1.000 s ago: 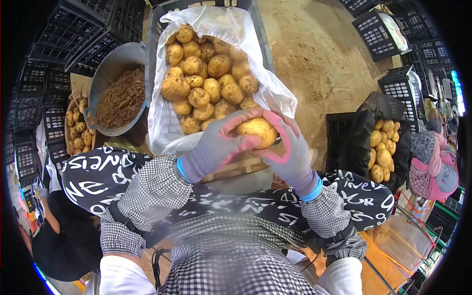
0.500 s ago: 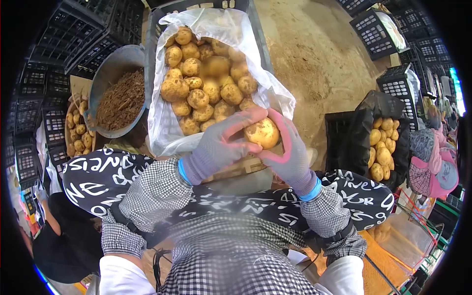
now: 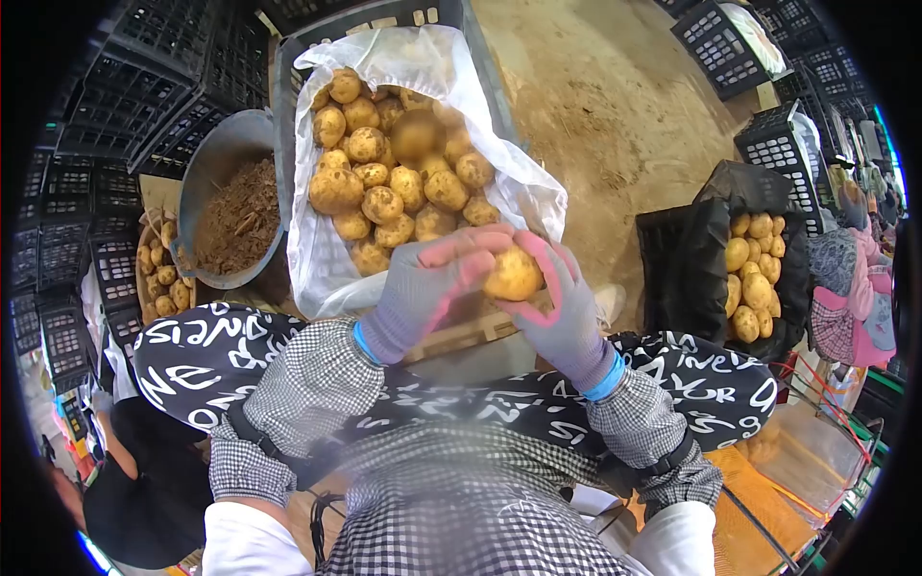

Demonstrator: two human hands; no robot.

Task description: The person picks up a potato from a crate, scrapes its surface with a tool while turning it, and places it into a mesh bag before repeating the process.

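Single potato (image 3: pixel 512 274): roundish, pale yellow-tan skin, dull with soil (a few darker specks). Held up in the air, pinched between left hand (image 3: pixel 423 288) and right hand (image 3: pixel 567 302). Gloved fingers cover both flanks and the underside; the top face shows.

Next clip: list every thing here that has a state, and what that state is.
potato: held off the pile, gripped from both sides.
left hand: gloved, closed on the potato.
right hand: gloved, closed on the potato.
white-lined crate: open, heaped with potatoes.
metal basin: open, partly filled with brown debris.
black-lined crate: open, holding potatoes.
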